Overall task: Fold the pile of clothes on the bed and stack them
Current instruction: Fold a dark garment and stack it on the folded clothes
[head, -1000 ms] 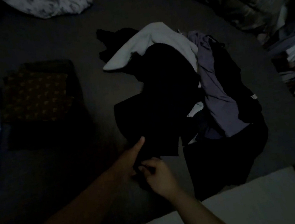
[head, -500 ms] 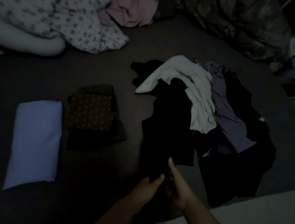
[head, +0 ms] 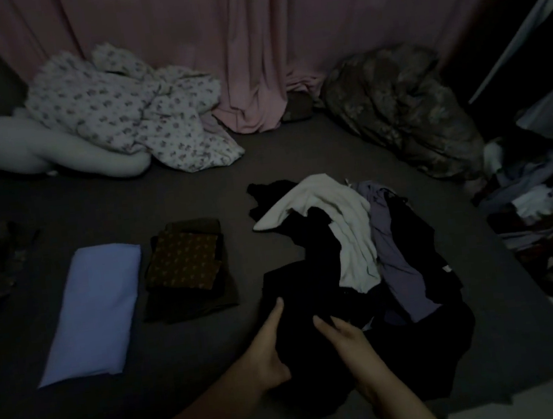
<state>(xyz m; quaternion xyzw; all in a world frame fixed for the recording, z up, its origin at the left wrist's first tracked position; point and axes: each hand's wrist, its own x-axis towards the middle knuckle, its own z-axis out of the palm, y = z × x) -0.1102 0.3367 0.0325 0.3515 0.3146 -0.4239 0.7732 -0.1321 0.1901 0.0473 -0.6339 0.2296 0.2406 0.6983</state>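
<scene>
A: Step?
B: Pulling a black garment (head: 298,296) from the pile (head: 359,251) on the bed (head: 180,192). Left hand (head: 267,355) and right hand (head: 345,339) seemingly pinch it; too dark to confirm.
A: Next?
B: Spread it flat, then fold.

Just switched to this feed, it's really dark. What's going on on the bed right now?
A person is sorting laundry on the bed. Both the left hand and right hand are on a black garment at the near edge of the unfolded pile. To the left lie a folded blue piece and a small stack topped by a patterned brown piece.
</scene>
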